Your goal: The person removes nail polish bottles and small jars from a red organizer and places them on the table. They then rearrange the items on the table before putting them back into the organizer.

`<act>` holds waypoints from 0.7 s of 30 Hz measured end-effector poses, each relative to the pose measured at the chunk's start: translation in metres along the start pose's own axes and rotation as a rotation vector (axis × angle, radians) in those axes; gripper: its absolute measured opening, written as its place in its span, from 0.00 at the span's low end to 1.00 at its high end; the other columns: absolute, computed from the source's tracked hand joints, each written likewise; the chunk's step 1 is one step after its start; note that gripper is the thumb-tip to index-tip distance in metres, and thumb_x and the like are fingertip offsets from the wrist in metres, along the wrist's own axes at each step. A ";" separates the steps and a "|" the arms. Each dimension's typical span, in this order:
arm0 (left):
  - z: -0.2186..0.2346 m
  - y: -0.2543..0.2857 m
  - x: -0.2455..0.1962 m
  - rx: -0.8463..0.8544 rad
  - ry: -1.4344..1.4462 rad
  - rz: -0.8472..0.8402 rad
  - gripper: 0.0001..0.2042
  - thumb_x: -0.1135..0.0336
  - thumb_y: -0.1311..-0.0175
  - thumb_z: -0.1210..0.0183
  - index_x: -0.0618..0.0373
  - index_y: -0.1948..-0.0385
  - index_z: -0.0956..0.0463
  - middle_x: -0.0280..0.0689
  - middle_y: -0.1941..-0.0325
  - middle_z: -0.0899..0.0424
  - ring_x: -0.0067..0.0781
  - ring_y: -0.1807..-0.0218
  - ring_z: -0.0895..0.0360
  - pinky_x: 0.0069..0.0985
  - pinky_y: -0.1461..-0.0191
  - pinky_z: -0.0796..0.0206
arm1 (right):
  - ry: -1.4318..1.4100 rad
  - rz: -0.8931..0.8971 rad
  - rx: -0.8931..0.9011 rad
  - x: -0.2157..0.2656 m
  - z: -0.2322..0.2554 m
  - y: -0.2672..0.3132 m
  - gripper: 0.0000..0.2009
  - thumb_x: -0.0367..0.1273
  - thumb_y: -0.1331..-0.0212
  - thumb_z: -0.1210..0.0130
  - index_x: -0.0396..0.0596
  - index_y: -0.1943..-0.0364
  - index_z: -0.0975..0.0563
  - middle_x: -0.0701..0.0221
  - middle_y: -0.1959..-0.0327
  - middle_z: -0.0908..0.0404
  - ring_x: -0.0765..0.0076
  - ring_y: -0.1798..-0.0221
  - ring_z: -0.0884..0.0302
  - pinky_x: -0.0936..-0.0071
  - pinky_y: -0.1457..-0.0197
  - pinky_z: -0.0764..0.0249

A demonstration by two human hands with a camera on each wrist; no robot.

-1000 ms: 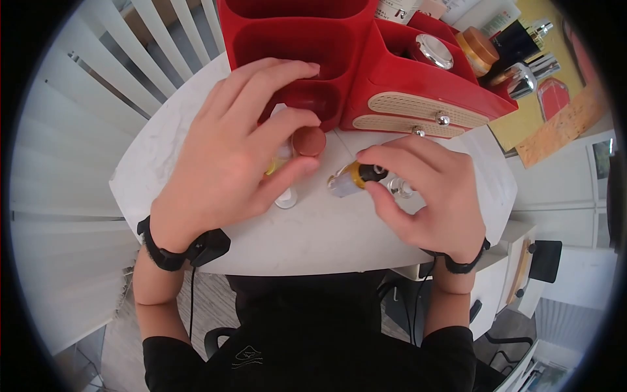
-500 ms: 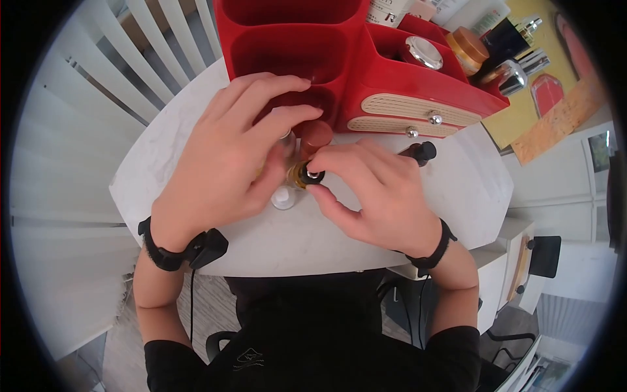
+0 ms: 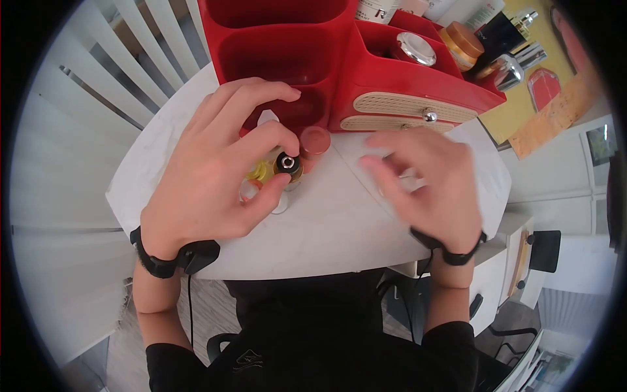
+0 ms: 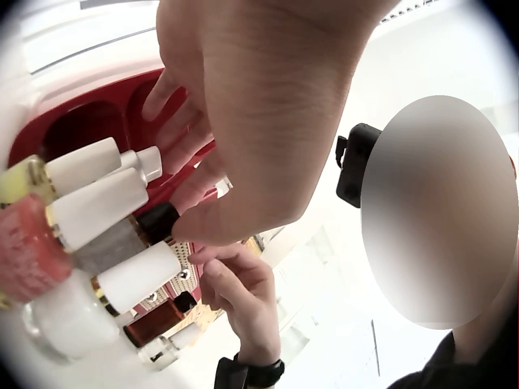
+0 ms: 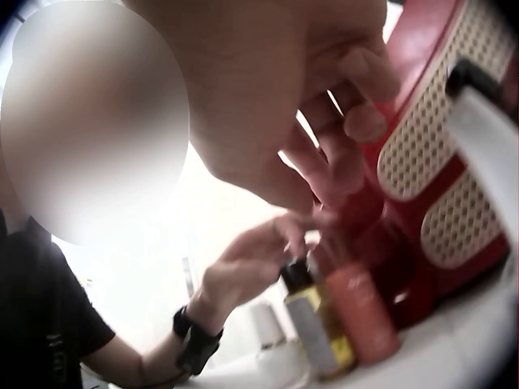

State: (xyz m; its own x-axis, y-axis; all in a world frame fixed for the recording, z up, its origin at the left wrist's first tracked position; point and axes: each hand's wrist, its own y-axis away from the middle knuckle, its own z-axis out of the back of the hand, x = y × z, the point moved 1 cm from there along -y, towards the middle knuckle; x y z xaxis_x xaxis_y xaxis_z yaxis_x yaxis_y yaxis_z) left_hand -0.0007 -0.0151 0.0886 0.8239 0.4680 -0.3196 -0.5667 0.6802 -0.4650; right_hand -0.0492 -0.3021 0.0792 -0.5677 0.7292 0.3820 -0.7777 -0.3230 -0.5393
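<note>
In the head view my left hand (image 3: 209,163) curls round a cluster of small bottles, its thumb and forefinger at the black cap (image 3: 287,163) of one. That black-capped bottle (image 5: 315,324) stands beside a taller pink bottle (image 5: 363,316) in the right wrist view. Several white-capped bottles, one with pink contents (image 4: 32,251), are close together in the left wrist view. My right hand (image 3: 431,183), blurred, is off to the right with its fingers apart, over a small clear object (image 3: 408,179) partly hidden by it.
A red organizer (image 3: 418,88) with drawers and open compartments stands along the back of the white table (image 3: 313,242). Jars and bottles fill its right part. A dark red bottle (image 4: 158,322) and a small clear bottle (image 4: 162,350) stand beyond the cluster in the left wrist view.
My right hand carried the black-capped bottle left to the cluster, let go of it and moved back right. My left thumb and forefinger have closed in at its cap.
</note>
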 end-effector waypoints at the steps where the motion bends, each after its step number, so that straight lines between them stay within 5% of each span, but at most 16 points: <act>1: 0.000 0.000 -0.001 0.000 0.000 0.005 0.17 0.73 0.53 0.31 0.53 0.57 0.17 0.46 0.26 0.21 0.61 0.27 0.26 0.53 0.22 0.34 | -0.003 0.001 0.003 -0.003 0.012 0.000 0.12 0.33 0.40 0.22 0.51 0.53 0.10 0.75 0.71 0.16 0.73 0.77 0.25 0.70 0.69 0.26; 3: 0.002 -0.001 -0.003 -0.006 -0.048 0.021 0.18 0.73 0.52 0.28 0.52 0.57 0.18 0.45 0.27 0.20 0.60 0.27 0.25 0.52 0.23 0.32 | 0.177 -0.285 0.054 -0.006 0.035 -0.004 0.11 0.36 0.40 0.23 0.51 0.57 0.11 0.72 0.77 0.18 0.64 0.76 0.18 0.66 0.70 0.25; 7: 0.001 -0.001 -0.006 0.011 -0.085 0.036 0.18 0.71 0.52 0.25 0.52 0.57 0.18 0.44 0.27 0.20 0.59 0.28 0.25 0.51 0.24 0.31 | 0.201 -0.377 0.156 -0.016 0.041 0.001 0.10 0.35 0.41 0.23 0.51 0.58 0.11 0.72 0.79 0.19 0.65 0.75 0.18 0.67 0.71 0.27; 18: 0.004 -0.001 -0.004 0.032 -0.132 0.056 0.19 0.71 0.54 0.27 0.52 0.57 0.19 0.42 0.28 0.19 0.58 0.30 0.23 0.50 0.27 0.29 | -0.108 -0.043 0.089 0.005 0.015 -0.006 0.11 0.28 0.45 0.26 0.52 0.59 0.14 0.72 0.66 0.12 0.68 0.73 0.18 0.70 0.70 0.25; 21: 0.002 0.000 -0.005 0.008 -0.095 0.061 0.19 0.71 0.54 0.28 0.52 0.56 0.18 0.43 0.28 0.19 0.58 0.31 0.23 0.49 0.27 0.30 | -0.100 0.078 0.091 0.011 0.001 -0.006 0.13 0.28 0.47 0.25 0.53 0.57 0.14 0.74 0.70 0.17 0.67 0.73 0.19 0.69 0.72 0.26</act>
State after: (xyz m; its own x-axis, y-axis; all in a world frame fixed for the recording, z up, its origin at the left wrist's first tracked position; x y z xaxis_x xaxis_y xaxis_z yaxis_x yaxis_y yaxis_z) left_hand -0.0053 -0.0162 0.0919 0.7843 0.5597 -0.2676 -0.6162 0.6531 -0.4402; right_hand -0.0512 -0.2923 0.0872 -0.6481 0.6374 0.4168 -0.7487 -0.4329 -0.5020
